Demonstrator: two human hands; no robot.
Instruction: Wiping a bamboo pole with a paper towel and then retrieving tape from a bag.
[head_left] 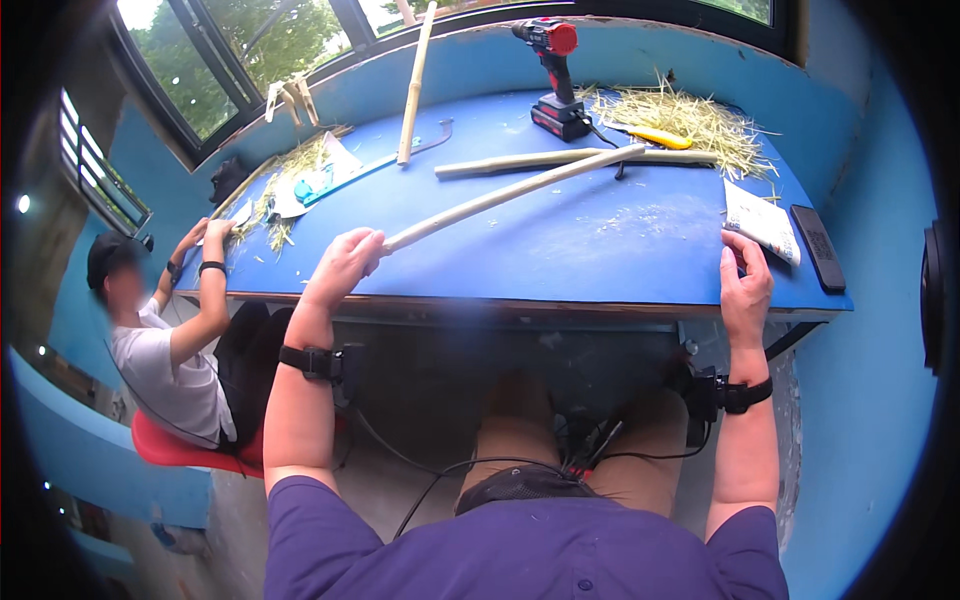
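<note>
My left hand (pixel 350 262) is closed around the near end of a thin, pale bamboo stick (pixel 510 192). The stick slants up and to the right over the table, its far end above another stick (pixel 560 161). At the table's front right, my right hand (pixel 746 285) has its fingers curled against the lower left corner of a white printed sheet (pixel 762 222), which looks folded and pinched there. Just right of the sheet lies a dark phone (pixel 818 248).
The blue table (pixel 600 265) holds a red-and-black cordless drill (pixel 556 80), a yellow-handled knife (pixel 655 136), shavings (pixel 690 110) and a blue saw (pixel 350 178). An upright bamboo pole (pixel 413 90) stands behind. A co-worker (pixel 175 350) sits at left, hands on the table. Cables cross my lap.
</note>
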